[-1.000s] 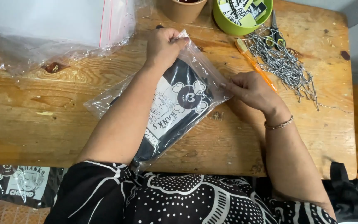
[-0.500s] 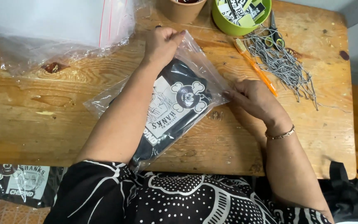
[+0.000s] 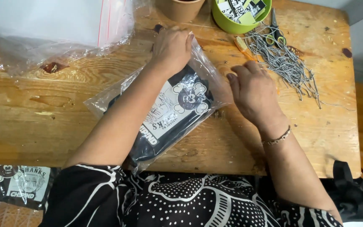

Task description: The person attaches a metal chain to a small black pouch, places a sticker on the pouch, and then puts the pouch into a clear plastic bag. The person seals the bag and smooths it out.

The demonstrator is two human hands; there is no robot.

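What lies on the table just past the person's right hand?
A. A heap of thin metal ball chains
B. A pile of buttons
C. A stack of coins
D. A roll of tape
A: beyond the right hand, a loose heap of thin metal ball chains spreads over the wooden table, beside the green bowl.

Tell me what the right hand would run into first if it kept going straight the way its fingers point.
The right hand points up the table toward its far edge. Just ahead of the fingertips lies the orange tool beside the pile of metal ball chains; the green bowl sits beyond. Height above the table is unclear.
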